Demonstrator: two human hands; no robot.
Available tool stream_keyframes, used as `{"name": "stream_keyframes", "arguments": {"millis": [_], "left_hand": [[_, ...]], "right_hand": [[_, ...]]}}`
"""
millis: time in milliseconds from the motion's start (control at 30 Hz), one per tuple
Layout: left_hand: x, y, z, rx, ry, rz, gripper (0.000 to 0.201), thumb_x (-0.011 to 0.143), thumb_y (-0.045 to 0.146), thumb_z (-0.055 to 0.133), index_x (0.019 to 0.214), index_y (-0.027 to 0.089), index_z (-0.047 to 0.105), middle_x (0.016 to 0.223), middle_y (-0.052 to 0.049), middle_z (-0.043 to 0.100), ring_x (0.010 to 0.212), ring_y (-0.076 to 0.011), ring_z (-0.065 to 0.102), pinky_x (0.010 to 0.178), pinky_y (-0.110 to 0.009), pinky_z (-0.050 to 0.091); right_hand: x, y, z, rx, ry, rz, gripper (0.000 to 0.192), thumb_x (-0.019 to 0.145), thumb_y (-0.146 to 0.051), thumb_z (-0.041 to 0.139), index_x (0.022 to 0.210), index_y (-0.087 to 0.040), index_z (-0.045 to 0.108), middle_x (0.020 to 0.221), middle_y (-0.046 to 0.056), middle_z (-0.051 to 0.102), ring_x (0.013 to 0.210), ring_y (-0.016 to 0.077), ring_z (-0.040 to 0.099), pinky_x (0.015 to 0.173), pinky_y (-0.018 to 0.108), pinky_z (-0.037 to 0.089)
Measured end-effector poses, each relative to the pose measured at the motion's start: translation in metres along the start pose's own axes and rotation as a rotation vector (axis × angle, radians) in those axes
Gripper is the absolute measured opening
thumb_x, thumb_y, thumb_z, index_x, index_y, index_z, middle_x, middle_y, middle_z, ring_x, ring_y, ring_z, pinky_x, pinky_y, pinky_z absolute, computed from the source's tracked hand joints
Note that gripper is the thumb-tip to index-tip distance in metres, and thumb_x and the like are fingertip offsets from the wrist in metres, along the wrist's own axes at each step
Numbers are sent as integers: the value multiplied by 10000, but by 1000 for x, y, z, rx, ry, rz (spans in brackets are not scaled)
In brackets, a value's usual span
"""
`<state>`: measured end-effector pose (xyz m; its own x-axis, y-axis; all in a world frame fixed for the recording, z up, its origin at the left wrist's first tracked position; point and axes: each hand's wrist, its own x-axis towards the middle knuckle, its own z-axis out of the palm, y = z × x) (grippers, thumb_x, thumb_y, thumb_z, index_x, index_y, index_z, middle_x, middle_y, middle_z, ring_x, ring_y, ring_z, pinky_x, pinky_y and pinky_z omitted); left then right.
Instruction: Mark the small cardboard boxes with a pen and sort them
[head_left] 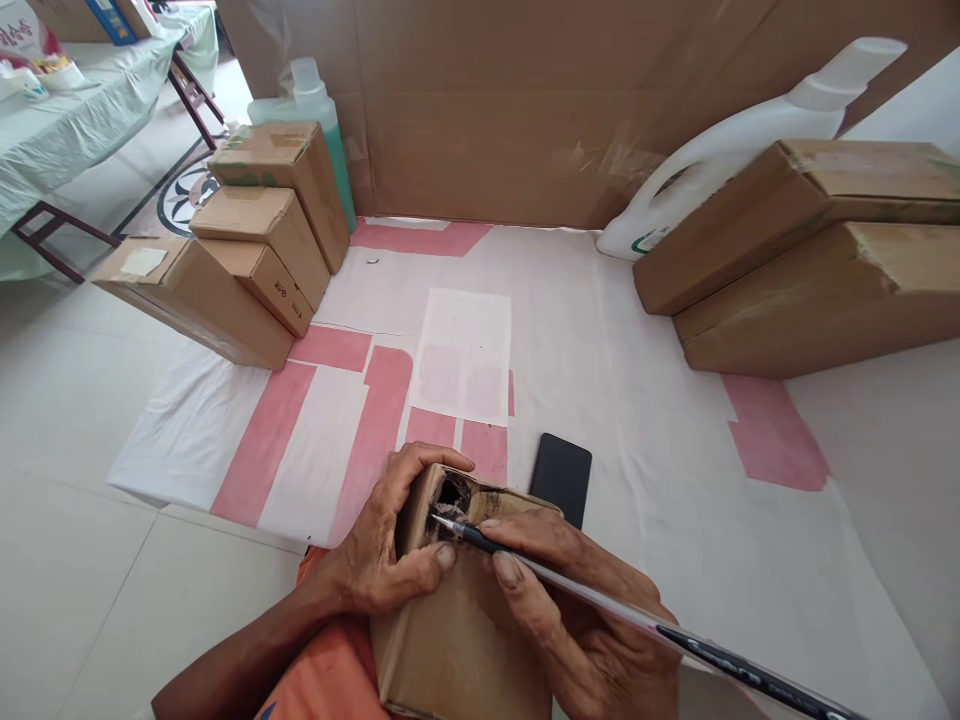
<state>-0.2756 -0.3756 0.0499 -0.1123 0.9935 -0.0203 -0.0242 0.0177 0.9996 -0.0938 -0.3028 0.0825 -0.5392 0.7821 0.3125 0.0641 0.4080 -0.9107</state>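
Box [457,630] rests on my lap, under my fingers. My left hand [382,550] grips its torn end; my right hand [570,610] pinches a pen [600,595] poking in. Cardboard seems light, maybe soft there.

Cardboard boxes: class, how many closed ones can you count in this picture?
7. Four stacked at the left. Two stacked at the right. One in the hands, its end torn. Others may be hidden.
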Motion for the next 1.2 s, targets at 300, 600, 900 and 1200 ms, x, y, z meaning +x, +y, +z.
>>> {"name": "stream_keyframes", "arguments": {"millis": [300, 600, 900, 1200], "left_hand": [[-3, -1, 2, 5, 6, -1, 634, 838, 538, 717, 1367, 218, 582, 1227, -137, 608, 1127, -342, 591, 972, -455, 486], [-4, 1, 1, 13, 5, -4, 616, 841, 533, 688, 1357, 216, 575, 1267, -142, 601, 1132, -336, 587, 974, -449, 465], [-21, -1, -7, -39, 67, -72, 632, 859, 581, 673, 1376, 251, 521, 1206, -92, 639, 989, -266, 630, 841, -354, 501], [-21, 4, -8, 14, 188, -143, 654, 814, 625, 700, 1337, 252, 576, 1231, -81, 668, 977, -267, 660, 802, -330, 537]], "right_hand": [[-7, 1, -2, 33, 51, 73, 162, 960, -137, 626, 980, -259, 732, 900, 14, 749, 834, 171, 725, 711, 243, 566], [-2, -3, -7, 34, 295, 192, 124, 976, -238, 673, 889, -244, 760, 726, -18, 628, 635, 128, 595, 590, 242, 477], [58, 81, -28, -200, 176, 464, 127, 1068, -344, 506, 1047, -219, 497, 876, 42, 743, 659, 169, 682, 591, 271, 489], [37, 123, 43, -724, -386, 709, 104, 1032, -189, 547, 1100, -150, 616, 991, 157, 781, 905, 290, 747, 719, 320, 447]]}}
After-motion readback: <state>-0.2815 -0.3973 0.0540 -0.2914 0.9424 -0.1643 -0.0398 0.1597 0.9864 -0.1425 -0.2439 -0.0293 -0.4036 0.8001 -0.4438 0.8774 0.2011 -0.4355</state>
